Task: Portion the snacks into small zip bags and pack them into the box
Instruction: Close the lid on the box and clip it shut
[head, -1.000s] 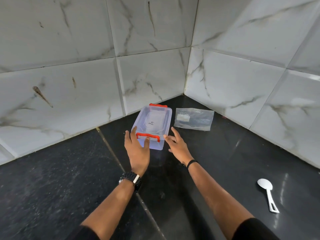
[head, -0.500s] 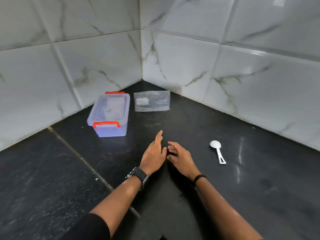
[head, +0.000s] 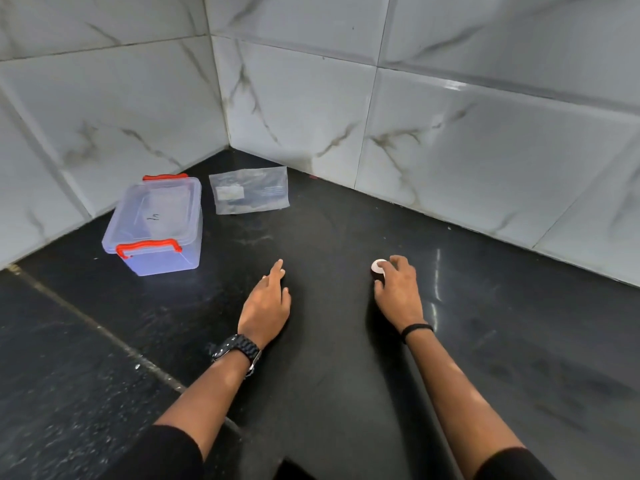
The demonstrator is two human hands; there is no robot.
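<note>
Black surface [head: 329, 393] in a tiled corner: right hand [head: 398, 292] closes over the spoon [head: 379, 266] for scooping; left hand [head: 266, 303] hovers open, empty.

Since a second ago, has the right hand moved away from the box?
Yes. The right hand, earlier beside the clear box at its red front handle, is now far to the box's right, its fingers on the white spoon.

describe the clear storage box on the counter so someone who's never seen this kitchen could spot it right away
Find the corner where the two marble-tiled walls meet above the black counter. Left of that corner, against the left wall, sits the plastic box, lid on. Unlike the flat clear bag lying to its right, it is a tall see-through tub with an orange-red handle at each end.
</note>
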